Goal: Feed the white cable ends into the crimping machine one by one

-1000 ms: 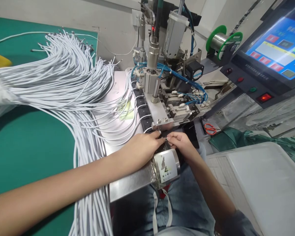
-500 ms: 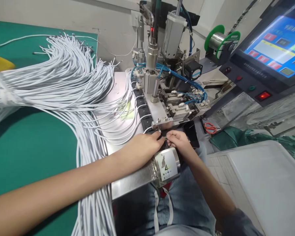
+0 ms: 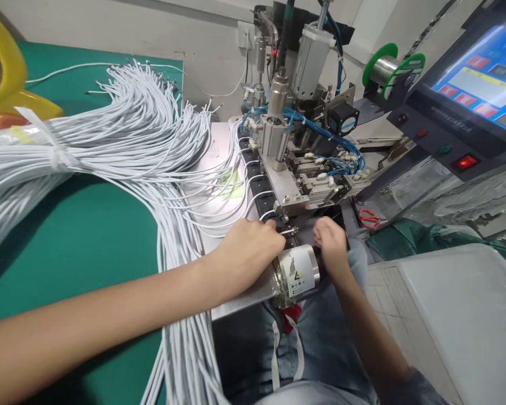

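Observation:
My left hand (image 3: 253, 247) is closed at the front of the machine (image 3: 289, 183), its fingers curled round a white cable. The stripped end of that cable (image 3: 293, 230) pokes out past the knuckles over the black fixture. My right hand (image 3: 332, 243), a little blurred, is curled closed to the right of it, beside a metal cover with a white label (image 3: 299, 275). Whatever its fingers may hold is hidden. Several white cables (image 3: 219, 211) run into the row of black slots (image 3: 257, 183) just beyond my left hand.
A big tied bundle of white cables (image 3: 130, 135) lies on the green mat (image 3: 109, 225). A yellow tape dispenser (image 3: 17, 73) stands at far left. At right are a control screen (image 3: 476, 84), a solder wire spool (image 3: 385, 70), red scissors (image 3: 369, 219) and a pale plastic bin (image 3: 455, 304).
My right hand has drawn away to the right from my left hand, where the two met before. The cable end now shows between them. The view has swung left, revealing the tape dispenser.

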`<act>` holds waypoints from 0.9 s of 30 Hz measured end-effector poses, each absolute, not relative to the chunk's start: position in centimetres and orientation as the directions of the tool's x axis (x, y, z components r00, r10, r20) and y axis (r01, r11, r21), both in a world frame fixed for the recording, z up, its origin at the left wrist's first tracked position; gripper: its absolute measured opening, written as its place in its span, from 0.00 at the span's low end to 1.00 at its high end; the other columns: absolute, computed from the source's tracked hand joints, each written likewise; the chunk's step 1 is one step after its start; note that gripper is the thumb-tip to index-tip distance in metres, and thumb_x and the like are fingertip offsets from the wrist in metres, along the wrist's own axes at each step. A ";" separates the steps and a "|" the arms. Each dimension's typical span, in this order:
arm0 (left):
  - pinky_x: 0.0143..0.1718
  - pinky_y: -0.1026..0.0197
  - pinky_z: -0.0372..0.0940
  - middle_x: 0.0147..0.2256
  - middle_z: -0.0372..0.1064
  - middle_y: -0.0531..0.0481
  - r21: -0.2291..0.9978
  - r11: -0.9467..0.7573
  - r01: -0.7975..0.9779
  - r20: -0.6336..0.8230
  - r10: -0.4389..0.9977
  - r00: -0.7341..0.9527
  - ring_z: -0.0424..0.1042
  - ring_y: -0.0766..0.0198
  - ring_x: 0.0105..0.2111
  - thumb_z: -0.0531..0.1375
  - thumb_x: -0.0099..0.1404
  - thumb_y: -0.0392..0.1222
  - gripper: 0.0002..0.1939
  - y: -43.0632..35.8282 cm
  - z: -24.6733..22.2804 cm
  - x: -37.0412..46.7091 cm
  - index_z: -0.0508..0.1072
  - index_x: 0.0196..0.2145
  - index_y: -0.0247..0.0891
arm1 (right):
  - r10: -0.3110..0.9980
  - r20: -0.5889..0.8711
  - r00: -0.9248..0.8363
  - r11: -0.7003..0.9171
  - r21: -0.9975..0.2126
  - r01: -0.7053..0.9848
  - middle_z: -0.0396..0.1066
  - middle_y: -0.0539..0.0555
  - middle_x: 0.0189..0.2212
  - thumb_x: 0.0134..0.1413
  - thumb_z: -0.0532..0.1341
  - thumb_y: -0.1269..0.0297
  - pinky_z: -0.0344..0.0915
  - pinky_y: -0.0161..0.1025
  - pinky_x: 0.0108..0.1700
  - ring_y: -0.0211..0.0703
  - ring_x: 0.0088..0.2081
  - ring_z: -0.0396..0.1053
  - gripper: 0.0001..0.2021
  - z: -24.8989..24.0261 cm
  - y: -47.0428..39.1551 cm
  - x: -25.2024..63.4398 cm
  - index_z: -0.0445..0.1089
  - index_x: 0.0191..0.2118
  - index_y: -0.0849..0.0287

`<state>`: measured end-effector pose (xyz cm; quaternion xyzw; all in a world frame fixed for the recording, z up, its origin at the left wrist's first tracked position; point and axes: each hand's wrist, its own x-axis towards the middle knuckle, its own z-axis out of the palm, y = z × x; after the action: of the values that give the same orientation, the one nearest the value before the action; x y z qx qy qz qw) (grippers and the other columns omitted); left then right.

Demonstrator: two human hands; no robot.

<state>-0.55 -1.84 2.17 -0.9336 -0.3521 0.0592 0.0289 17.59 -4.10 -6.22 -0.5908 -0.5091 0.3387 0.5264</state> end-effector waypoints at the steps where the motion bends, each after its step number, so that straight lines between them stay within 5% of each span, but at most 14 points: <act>1: 0.18 0.63 0.50 0.26 0.67 0.45 -0.112 -0.744 0.659 -0.079 0.668 0.740 0.70 0.58 0.23 0.54 0.54 0.25 0.08 -1.9 2.0 -0.5 0.69 0.23 0.32 | 0.925 0.202 0.322 0.109 -0.953 0.282 0.49 0.45 0.19 0.56 0.51 0.62 0.47 0.33 0.22 0.33 0.21 0.48 0.14 -5.7 -5.7 17.1 0.53 0.21 0.58; 3: 0.18 0.64 0.48 0.27 0.68 0.43 -0.153 -0.708 0.690 -0.049 0.703 0.710 0.70 0.58 0.24 0.54 0.55 0.25 0.08 -1.9 1.7 -0.5 0.70 0.25 0.31 | 0.874 0.325 0.361 0.202 -0.919 0.338 0.54 0.46 0.19 0.58 0.51 0.65 0.50 0.33 0.24 0.33 0.22 0.52 0.12 -4.6 -9.2 15.5 0.59 0.24 0.59; 5: 0.18 0.64 0.47 0.28 0.69 0.41 -0.192 -0.660 0.726 -0.013 0.742 0.671 0.71 0.58 0.26 0.52 0.56 0.24 0.10 -1.9 1.3 -0.5 0.72 0.29 0.29 | 0.922 0.343 0.177 0.256 -0.887 0.384 0.61 0.47 0.21 0.56 0.53 0.69 0.54 0.32 0.25 0.33 0.21 0.56 0.07 -3.9 -12.4 13.4 0.66 0.29 0.59; 8: 0.19 0.64 0.46 0.27 0.68 0.41 -0.230 -0.632 0.741 0.001 0.761 0.649 0.70 0.60 0.26 0.51 0.57 0.23 0.12 -2.0 0.8 -0.6 0.72 0.32 0.28 | 0.959 0.170 -0.228 0.241 -0.912 0.332 0.69 0.49 0.24 0.54 0.57 0.69 0.59 0.32 0.27 0.34 0.23 0.63 0.05 -4.3 -15.1 10.0 0.70 0.34 0.58; 10: 0.19 0.64 0.46 0.27 0.69 0.41 -0.232 -0.629 0.742 0.007 0.762 0.648 0.70 0.60 0.26 0.50 0.57 0.23 0.12 -2.1 0.6 -0.6 0.72 0.32 0.28 | 0.942 -0.003 -0.337 0.092 -0.960 0.266 0.71 0.50 0.26 0.54 0.58 0.67 0.61 0.32 0.27 0.35 0.24 0.65 0.07 -5.4 -15.6 8.1 0.71 0.37 0.59; 16: 0.20 0.65 0.47 0.27 0.70 0.40 -0.217 -0.628 0.748 0.040 0.759 0.649 0.70 0.60 0.27 0.49 0.57 0.22 0.14 -2.1 0.4 -0.6 0.73 0.31 0.28 | 0.885 -0.283 -0.371 -0.303 -0.953 0.006 0.64 0.47 0.22 0.52 0.58 0.65 0.59 0.31 0.27 0.32 0.23 0.60 0.05 -7.0 -15.4 5.6 0.68 0.31 0.61; 22: 0.22 0.63 0.47 0.26 0.69 0.40 -0.177 -0.623 0.762 0.056 0.766 0.640 0.70 0.58 0.28 0.47 0.58 0.22 0.15 -2.1 0.4 -0.5 0.73 0.31 0.28 | 0.890 -0.347 -0.295 -0.378 -0.925 -0.051 0.63 0.49 0.26 0.50 0.57 0.67 0.59 0.32 0.31 0.35 0.29 0.61 0.03 -5.9 -16.3 4.7 0.65 0.31 0.61; 27: 0.24 0.62 0.51 0.26 0.68 0.41 -0.109 -0.651 0.751 0.089 0.746 0.660 0.70 0.59 0.29 0.47 0.58 0.23 0.16 -2.4 0.8 -0.5 0.74 0.30 0.30 | 0.943 -0.274 -0.187 -0.269 -0.962 0.049 0.63 0.50 0.28 0.55 0.53 0.67 0.59 0.33 0.33 0.37 0.30 0.61 0.03 -6.7 -17.5 4.2 0.61 0.34 0.59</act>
<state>-0.45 -2.40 0.85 -0.9084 -0.4122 -0.0182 0.0684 4.18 -17.46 -6.68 -0.5191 -0.4780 0.6043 0.3699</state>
